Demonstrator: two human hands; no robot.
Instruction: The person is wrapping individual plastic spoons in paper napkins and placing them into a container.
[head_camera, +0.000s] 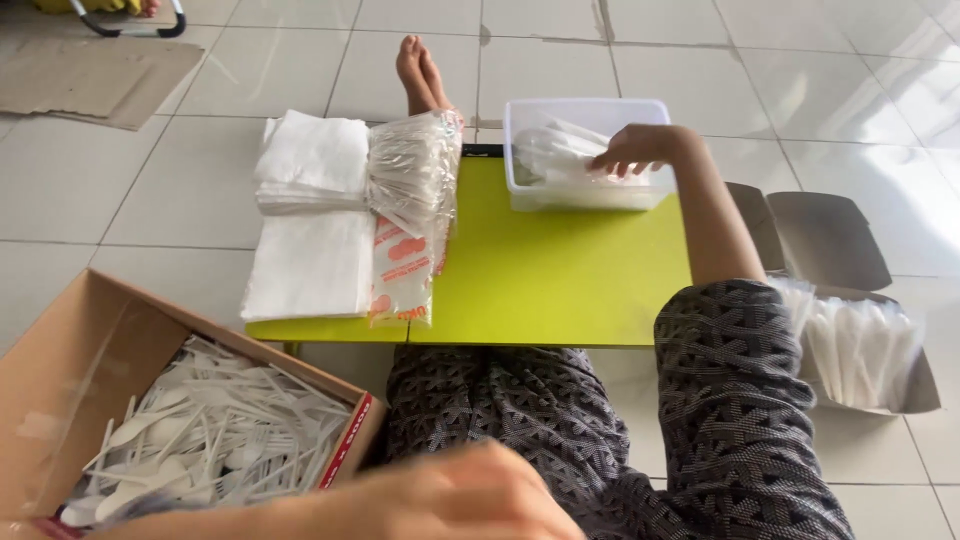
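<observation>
Right hand (632, 150) reaches into the clear rectangular plastic tub (520, 190) at the far right of the low lime-green table (560, 270); fingers curled down narrow onto the white plastic cutlery pieces (560, 150) inside — touching, but can't tell if one is actually gripped. Left hand (440, 500) is blurred at bottom edge, just beside the open brown cardboard box (60, 350) on the floor at left; finger state can't tell, and nothing can be made out in it.

Progress, as a judgement: early-to-mid. The box is well filled with a loose pile of white plastic forks and spoons (210, 430), the tub holds only a modest layer, so most of the cutlery looks unsorted. On the table's left, a stack of white paper napkins (310, 210) and a bundle of clear plastic sleeves w/ red print (410, 200) sit touching, apparently untouched. At right on the floor, an open grey carton (850, 260) holds more white items in clear wrap — too unclear to name.

Cutlery in the tub: long axes run roughly left-right w/ a slight tilt, ends pointing toward the tub's left wall; which end is the handle can't tell. Box pile points every way.
</observation>
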